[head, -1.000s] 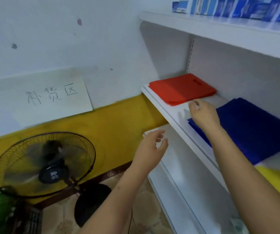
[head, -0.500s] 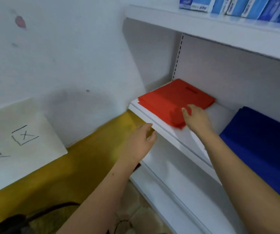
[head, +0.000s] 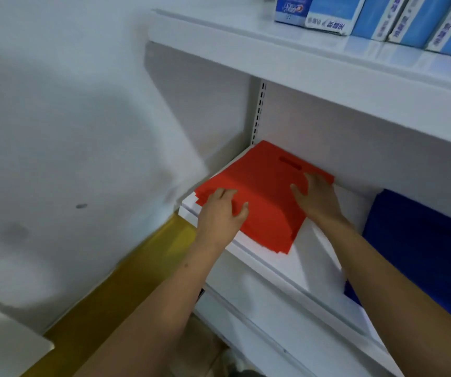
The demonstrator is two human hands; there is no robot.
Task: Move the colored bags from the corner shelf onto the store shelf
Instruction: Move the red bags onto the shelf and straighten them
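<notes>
A stack of flat red bags (head: 265,197) lies at the left end of the white store shelf (head: 270,262), against the wall corner. My left hand (head: 223,213) rests on the stack's near left corner with fingers spread. My right hand (head: 318,198) lies flat on the stack's right side near the handle slot. A stack of dark blue bags (head: 420,240) sits on the same shelf to the right, partly hidden by my right forearm.
An upper shelf (head: 314,58) carries several blue and white boxes (head: 376,14). The white wall with a yellow lower band (head: 143,278) stands to the left. A lower shelf board (head: 287,333) runs below the red stack.
Both hands have moved up onto the red stack; the left hand came from below the shelf edge. The view has moved closer to the corner.
</notes>
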